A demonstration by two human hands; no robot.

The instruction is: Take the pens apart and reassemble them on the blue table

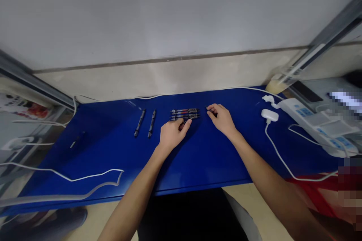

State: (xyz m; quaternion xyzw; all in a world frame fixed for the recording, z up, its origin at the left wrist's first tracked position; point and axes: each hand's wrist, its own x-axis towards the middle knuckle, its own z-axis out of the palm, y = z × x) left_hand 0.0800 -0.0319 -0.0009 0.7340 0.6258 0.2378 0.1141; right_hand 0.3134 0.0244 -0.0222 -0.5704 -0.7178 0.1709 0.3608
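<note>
Your left hand (174, 134) lies on the glossy blue surface (98, 147) just below the pens, its fingers (185, 123) drawn together, with the thumb and forefinger pinching a thin dark sliver (189, 120) too small for you to identify from this view. Your right hand (222, 119) lies a little to the right of the same pens, its curled fingers (211, 111) bunched close to their right ends. You cannot tell whether those fingers are holding anything, as they are turned away and shadowed.

A tight row of slim dark pens with coloured bands (184, 114) lies crosswise between your hands, the pens side by side and nearly touching; the exact count is hard to make out. Further left, two separate slim dark pens (145, 122) lie on the surface, slanted and just apart from each other.

To the right of your right hand is a white rounded earbud case (269, 115) with a white cable (278, 158) curving towards the near edge. Beyond it stands a white power strip with blue labels (313, 122). Another white cable (198, 93) runs along the far edge of the surface, against the pale wall (152, 75).
</note>
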